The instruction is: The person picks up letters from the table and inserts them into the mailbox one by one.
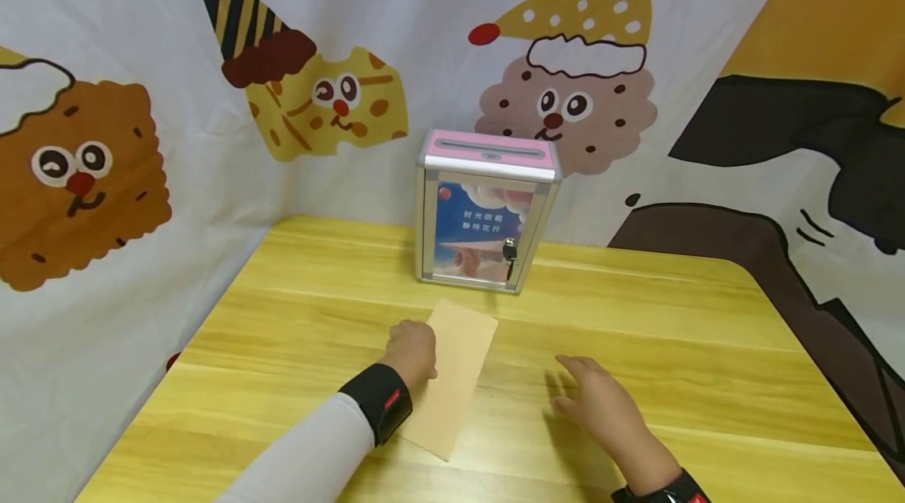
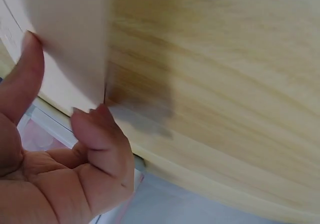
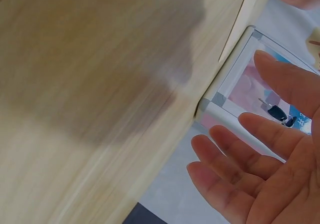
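A pale tan paper envelope [image 1: 458, 377] lies lengthwise on the table in the head view. My left hand [image 1: 412, 350] is at its left edge and pinches it. In the left wrist view the thumb lies against the face of the envelope [image 2: 70, 24], and the curled fingers of the left hand [image 2: 75, 154] meet its edge. To the right, apart from the envelope, my right hand [image 1: 601, 409] hovers over the table, palm inward. The fingers of the right hand [image 3: 265, 169] are spread and hold nothing in the right wrist view.
Behind the envelope stands a silver-framed box [image 1: 488, 212] with a pink slotted top, a picture front and a key in its lock [image 1: 510, 250]. Both sit on a yellow wood-grain table [image 1: 318, 291]. A cartoon-printed cloth [image 1: 438, 16] hangs behind it.
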